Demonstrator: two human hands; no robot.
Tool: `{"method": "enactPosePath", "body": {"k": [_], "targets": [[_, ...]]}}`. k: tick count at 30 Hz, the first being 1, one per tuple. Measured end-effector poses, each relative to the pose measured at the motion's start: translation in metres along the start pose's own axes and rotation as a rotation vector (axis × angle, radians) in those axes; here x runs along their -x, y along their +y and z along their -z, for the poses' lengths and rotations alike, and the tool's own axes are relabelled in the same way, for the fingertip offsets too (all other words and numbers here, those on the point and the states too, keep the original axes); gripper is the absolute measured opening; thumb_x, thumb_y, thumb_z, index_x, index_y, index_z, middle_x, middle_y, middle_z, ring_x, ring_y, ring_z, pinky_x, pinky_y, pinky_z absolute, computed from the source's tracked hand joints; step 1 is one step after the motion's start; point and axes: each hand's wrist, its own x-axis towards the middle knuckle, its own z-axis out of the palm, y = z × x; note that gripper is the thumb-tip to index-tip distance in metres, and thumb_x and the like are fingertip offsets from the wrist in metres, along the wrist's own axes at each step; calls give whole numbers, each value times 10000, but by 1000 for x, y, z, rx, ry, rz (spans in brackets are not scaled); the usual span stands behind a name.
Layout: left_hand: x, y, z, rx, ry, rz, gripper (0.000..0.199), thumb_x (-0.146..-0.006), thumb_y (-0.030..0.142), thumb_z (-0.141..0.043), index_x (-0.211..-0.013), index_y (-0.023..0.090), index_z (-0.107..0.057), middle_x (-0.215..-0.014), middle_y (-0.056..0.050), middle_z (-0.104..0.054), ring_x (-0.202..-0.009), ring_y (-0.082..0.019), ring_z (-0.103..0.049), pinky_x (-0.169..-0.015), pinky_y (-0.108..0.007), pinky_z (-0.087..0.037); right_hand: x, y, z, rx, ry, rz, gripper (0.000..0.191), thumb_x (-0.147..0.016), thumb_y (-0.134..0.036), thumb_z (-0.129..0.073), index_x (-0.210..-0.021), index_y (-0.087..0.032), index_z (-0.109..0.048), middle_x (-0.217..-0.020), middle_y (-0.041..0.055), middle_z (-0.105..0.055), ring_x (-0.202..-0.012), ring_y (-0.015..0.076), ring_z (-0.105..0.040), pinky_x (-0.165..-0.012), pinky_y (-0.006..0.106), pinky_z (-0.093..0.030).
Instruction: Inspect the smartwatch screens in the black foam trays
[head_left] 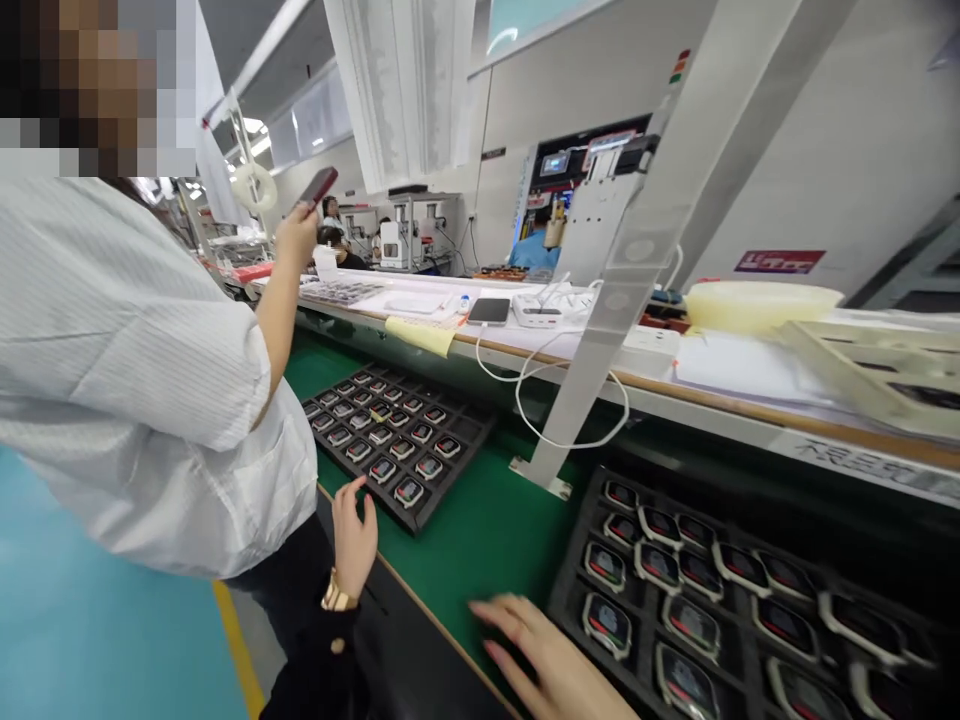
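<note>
green work surface (480,520) runs below a cluttered white shelf (420,300). over it, at the middle, the left hand (354,540) points up and away, wrist bent, thumb parted from loosely curled fingers, a narrow gap between; its fingertips are just beside the far tray, and whether they touch it i cannot tell. the right hand (536,650), blurred, reaches in low from the near side, fingers spread loosely, by the left edge of the near tray.

two black trays lie on the green: the far tray (417,522) at left, with more than twenty watch faces (409,491), and the near tray (566,590) at right, with at least fifteen watches (607,625), some blurred. one grey post (592,370) stands between them.

on the shelf are one dark phone (489,311), a yellow sheet (420,337) and a looping white cable (628,405). at left, one co-worker (127,330) in white raises a dark red device (319,187). grey wall (847,170) fills the far right.
</note>
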Motion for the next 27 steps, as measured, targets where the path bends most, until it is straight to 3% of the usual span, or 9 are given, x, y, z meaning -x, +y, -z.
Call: {"method": "enactPosePath", "body": {"k": [3, 5, 8, 11, 14, 20, 24, 27], "targets": [[-6, 0, -9, -26, -18, 17, 367, -980, 341, -464, -1285, 166, -572, -1225, -174, -583, -1225, -291, -531, -1076, -523, -440, -41, -7, -24, 127, 97, 74, 458, -1023, -230, -437, -1481, -219, -455, -1379, 152, -552, -1283, 289, -549, -1070, 499, -510], [-9, 4, -18, -54, 3, 36, 432, -997, 370, -437, -1357, 141, -511, -1315, -205, -512, -1317, -308, -456, -1139, -547, -358, -63, -4, -45, 186, 164, 27, 605, -1023, -238, -461, -1587, -206, -245, -1505, 185, -416, -1397, 319, -428, -1110, 541, -462], [-13, 13, -31, -94, 34, 58, 551, -1020, 400, -377, -1481, 99, -360, -1470, -258, -367, -1440, -338, -323, -1179, -561, -286, -86, 9, -75, 246, 241, -67, 785, -1026, -281, -496, -1620, -158, 3, -1600, 242, -235, -1494, 377, -237, -1144, 600, -395], [-14, 20, -37, -115, 29, 60, 609, -1034, 417, -328, -1532, 71, -268, -1546, -280, -292, -1489, -348, -252, -1199, -552, -259, -98, 21, -92, 276, 271, -133, 888, -1018, -335, -541, -1609, -129, 89, -1619, 290, -122, -1507, 430, -138, -1142, 650, -359], [-14, 22, -37, -130, 27, 40, 598, -1041, 415, -305, -1534, 76, -282, -1549, -273, -316, -1490, -338, -266, -1199, -536, -271, -106, 23, -95, 257, 273, -163, 889, -1012, -337, -555, -1613, -128, 67, -1629, 283, -83, -1512, 430, -99, -1156, 651, -333], [-13, 20, -38, -165, 52, 9, 560, -1046, 393, -315, -1478, 41, -375, -1478, -279, -401, -1439, -327, -338, -1188, -516, -282, -120, 9, -82, 245, 328, -159, 879, -956, -346, -651, -1607, -139, -98, -1646, 225, -65, -1527, 379, -79, -1202, 600, -290], [-13, 18, -38, -157, 49, -17, 520, -1045, 367, -340, -1452, 50, -408, -1448, -267, -433, -1414, -317, -362, -1184, -503, -284, -133, 10, -78, 258, 386, -140, 888, -883, -345, -748, -1555, -107, -219, -1615, 244, -160, -1511, 379, -147, -1209, 574, -293], [-13, 15, -39, -148, 45, -37, 488, -1042, 357, -363, -1437, 79, -433, -1432, -250, -448, -1406, -312, -368, -1179, -507, -287, -141, 15, -80, 241, 433, -98, 751, -851, -310, -767, -1448, -107, -360, -1547, 247, -282, -1477, 388, -232, -1194, 578, -313]]}}
